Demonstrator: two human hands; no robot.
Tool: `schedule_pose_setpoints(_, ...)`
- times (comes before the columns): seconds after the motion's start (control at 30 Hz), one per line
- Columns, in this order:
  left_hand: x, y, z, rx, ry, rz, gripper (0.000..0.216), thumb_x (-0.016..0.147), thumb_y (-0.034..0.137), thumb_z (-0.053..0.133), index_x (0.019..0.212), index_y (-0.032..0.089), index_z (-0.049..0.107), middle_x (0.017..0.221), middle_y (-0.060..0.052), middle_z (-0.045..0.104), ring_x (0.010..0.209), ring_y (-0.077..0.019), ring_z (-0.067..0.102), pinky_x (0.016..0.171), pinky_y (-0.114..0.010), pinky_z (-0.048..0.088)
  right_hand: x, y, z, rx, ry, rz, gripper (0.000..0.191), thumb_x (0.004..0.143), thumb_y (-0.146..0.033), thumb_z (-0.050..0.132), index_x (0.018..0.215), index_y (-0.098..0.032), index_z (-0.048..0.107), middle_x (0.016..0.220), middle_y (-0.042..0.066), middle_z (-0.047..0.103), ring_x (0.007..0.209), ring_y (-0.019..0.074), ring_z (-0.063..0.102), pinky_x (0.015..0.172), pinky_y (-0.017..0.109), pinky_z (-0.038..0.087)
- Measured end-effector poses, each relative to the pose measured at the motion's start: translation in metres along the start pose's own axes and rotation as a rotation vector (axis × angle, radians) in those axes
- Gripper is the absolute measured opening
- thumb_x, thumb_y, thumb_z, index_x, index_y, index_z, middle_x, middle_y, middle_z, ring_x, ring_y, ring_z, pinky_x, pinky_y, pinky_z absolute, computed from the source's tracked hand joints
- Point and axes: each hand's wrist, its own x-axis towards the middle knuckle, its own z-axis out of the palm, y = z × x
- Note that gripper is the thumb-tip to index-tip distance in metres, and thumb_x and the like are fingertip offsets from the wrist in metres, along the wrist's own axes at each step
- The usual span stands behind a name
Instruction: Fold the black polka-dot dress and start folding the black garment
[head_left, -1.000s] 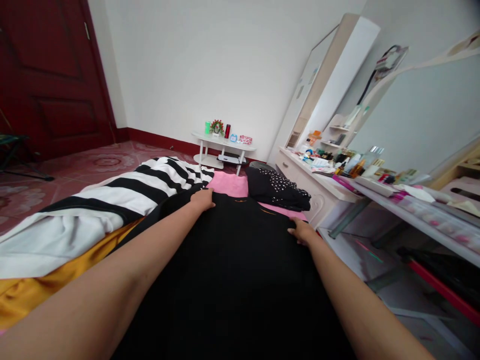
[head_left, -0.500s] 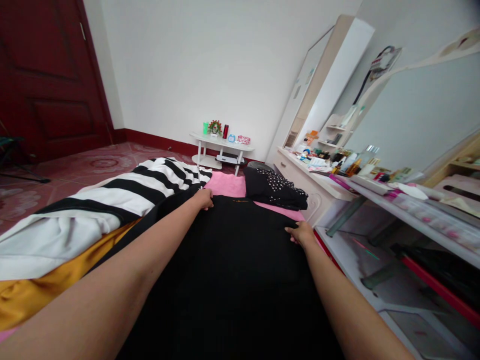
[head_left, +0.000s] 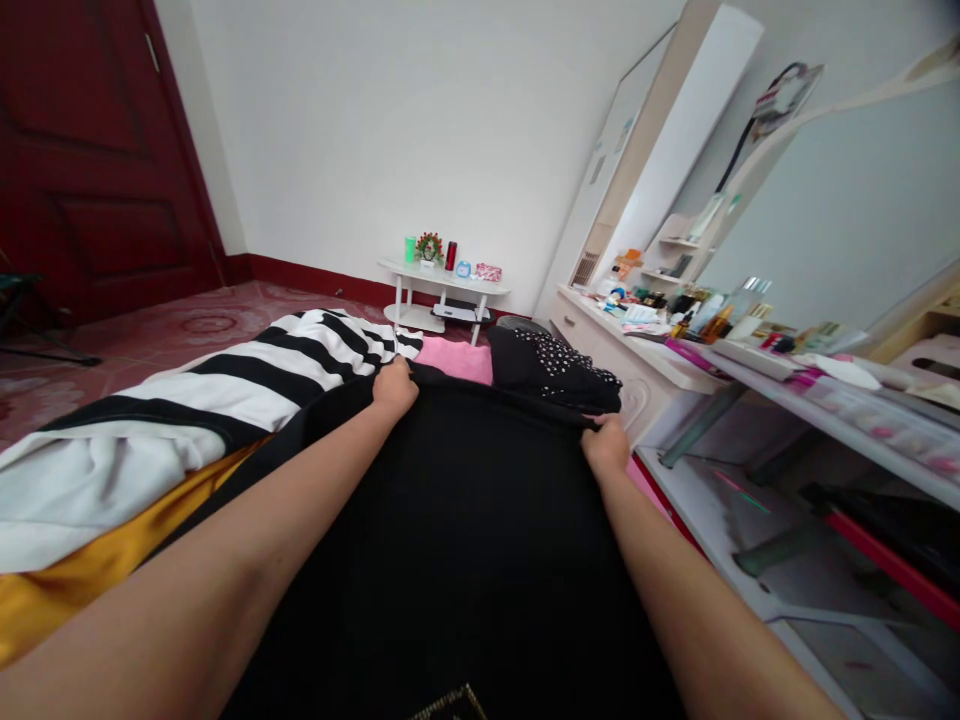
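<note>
A large black garment (head_left: 480, 520) is spread out in front of me, with part of a gold-trimmed detail showing at the bottom of the view. My left hand (head_left: 396, 390) is closed on the left part of its far edge. At the right end of that edge, my right hand (head_left: 606, 442) grips the cloth with curled fingers. Between the two hands the edge runs fairly taut. Black-and-white striped clothing (head_left: 262, 375) lies to the left, with mustard-yellow cloth (head_left: 135, 530) beneath it. Beyond the far edge is a folded black garment with white dots (head_left: 555, 365).
Pink cloth (head_left: 457, 358) shows beyond the black garment. A small white table (head_left: 442, 280) stands against the far wall. To the right, a white dressing table (head_left: 645, 355) holds many bottles and cosmetics. A dark red door (head_left: 97, 150) is at the left.
Both hands have turned over the far edge, which now looks raised and rolled. The small gold mark near that edge is gone from view, and gold trim has appeared at the bottom.
</note>
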Motion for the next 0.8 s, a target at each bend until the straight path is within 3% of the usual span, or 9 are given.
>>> schedule_pose_setpoints(0.13, -0.018, -0.001, 0.030, 0.091, 0.021, 0.219, 0.048, 0.089, 0.042, 0.041, 0.131, 0.019, 0.045, 0.127, -0.012, 0.053, 0.118, -0.0287, 0.046, 0.098, -0.038, 0.038, -0.013, -0.001, 0.027, -0.066, 0.113, -0.119, 0.051, 0.088, -0.034, 0.044, 0.134, -0.012, 0.038, 0.119, 0.016, 0.055, 0.112, 0.0272, 0.051, 0.094, 0.037, 0.038)
schedule_pose_setpoints(0.23, -0.025, -0.004, 0.039, 0.184, -0.025, 0.314, 0.054, 0.090, 0.052, 0.032, 0.131, 0.021, 0.048, 0.134, -0.011, 0.049, 0.123, -0.0311, 0.038, 0.101, -0.041, 0.032, -0.018, -0.002, 0.032, -0.174, 0.070, -0.164, 0.050, 0.090, -0.045, 0.039, 0.129, -0.015, 0.048, 0.122, 0.016, 0.051, 0.114, 0.0303, 0.047, 0.093, 0.041, 0.037)
schedule_pose_setpoints(0.4, -0.028, 0.006, 0.025, 0.276, -0.159, 0.296, 0.053, 0.091, 0.047, 0.032, 0.137, 0.022, 0.043, 0.146, -0.012, 0.037, 0.132, -0.0324, 0.030, 0.105, -0.047, 0.026, -0.024, -0.018, 0.014, -0.336, -0.101, -0.150, 0.051, 0.094, -0.043, 0.030, 0.135, -0.017, 0.045, 0.133, 0.016, 0.044, 0.123, 0.0323, 0.039, 0.094, 0.046, 0.036)
schedule_pose_setpoints(0.57, -0.021, 0.065, 0.002, 0.285, -0.358, 0.230, 0.050, 0.075, 0.042, 0.062, 0.120, 0.020, 0.061, 0.121, -0.019, 0.060, 0.119, -0.0427, 0.046, 0.096, -0.061, 0.032, -0.020, -0.068, -0.012, -0.373, -0.323, -0.116, 0.042, 0.086, -0.032, 0.048, 0.119, -0.008, 0.060, 0.123, 0.021, 0.055, 0.114, 0.0347, 0.050, 0.090, 0.050, 0.041)
schedule_pose_setpoints(0.67, -0.037, 0.094, 0.008, 0.196, -0.397, 0.352, 0.050, 0.081, 0.047, 0.053, 0.126, 0.025, 0.056, 0.131, -0.013, 0.055, 0.121, -0.0349, 0.048, 0.099, -0.051, 0.036, -0.034, -0.093, -0.004, -0.318, -0.330, -0.195, 0.048, 0.091, -0.035, 0.035, 0.131, -0.012, 0.050, 0.132, 0.017, 0.051, 0.119, 0.0285, 0.049, 0.096, 0.043, 0.039)
schedule_pose_setpoints(0.8, -0.082, 0.086, 0.041, 0.117, -0.344, 0.504, 0.049, 0.092, 0.041, 0.032, 0.140, 0.034, 0.038, 0.152, 0.000, 0.029, 0.140, -0.0253, 0.022, 0.112, -0.048, 0.017, -0.070, -0.095, 0.029, -0.227, -0.261, -0.292, 0.056, 0.095, -0.041, 0.019, 0.145, -0.018, 0.028, 0.153, 0.009, 0.024, 0.139, 0.0262, 0.020, 0.109, 0.048, 0.021)
